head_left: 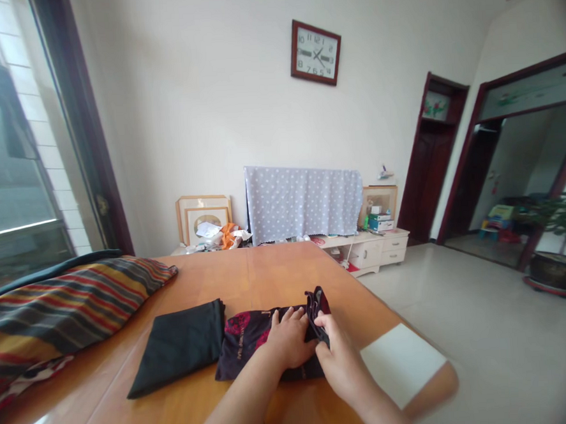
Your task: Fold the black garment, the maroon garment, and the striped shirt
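Observation:
A dark purple cloth with pink flower patterns lies folded flat on the wooden table. My left hand presses on top of it, its fingers spread. At the cloth's right end my right hand grips a raised, bunched edge between thumb and fingers. Whether the cloth is a garment or something else I cannot tell, as my hands and forearms cover part of it. Just left of it is a folded black cloth, which neither hand touches.
A striped cloth bundle covers the left side of the wooden table. A pale sheet lies near the right edge. Beyond the table stands a low white cabinet with a dotted cover above it. A potted plant is far right.

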The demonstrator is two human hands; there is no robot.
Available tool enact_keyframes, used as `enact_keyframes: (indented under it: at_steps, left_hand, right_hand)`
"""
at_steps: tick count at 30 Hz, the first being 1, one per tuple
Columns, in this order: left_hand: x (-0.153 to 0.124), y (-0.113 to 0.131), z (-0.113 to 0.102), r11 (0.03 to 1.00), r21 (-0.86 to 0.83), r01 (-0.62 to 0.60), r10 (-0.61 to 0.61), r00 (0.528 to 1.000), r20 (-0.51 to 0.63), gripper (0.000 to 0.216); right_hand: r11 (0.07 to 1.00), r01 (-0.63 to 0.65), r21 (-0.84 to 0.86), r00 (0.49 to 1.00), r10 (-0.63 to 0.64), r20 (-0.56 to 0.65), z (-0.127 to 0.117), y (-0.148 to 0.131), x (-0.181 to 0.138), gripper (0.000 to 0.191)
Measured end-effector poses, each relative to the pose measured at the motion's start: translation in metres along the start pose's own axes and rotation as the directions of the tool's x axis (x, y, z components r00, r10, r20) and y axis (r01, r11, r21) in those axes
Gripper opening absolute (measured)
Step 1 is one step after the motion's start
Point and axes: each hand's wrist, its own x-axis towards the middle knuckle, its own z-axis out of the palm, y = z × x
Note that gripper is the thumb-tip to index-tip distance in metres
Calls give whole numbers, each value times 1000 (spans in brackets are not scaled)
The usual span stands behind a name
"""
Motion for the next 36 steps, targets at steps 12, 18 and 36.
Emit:
enact_keyframes:
  at_steps: [12,18,36]
  left_hand:
    - [-24,-24,-17,997,-74,39,-53,981,-189,46]
    - [-38,-34,-24,984,-165,60,-102,961,-257,41]
    - [-75,-47,-26,959,-249,136,-213,926,-313,34]
  right_hand:
    - [925,192,-329,960,-107,259,8,-19,-13,57]
    - [961,170,-217,957,-108,270,5,-13,-11,48]
    - [988,-40,-149,997,50,65,6,20,47,40]
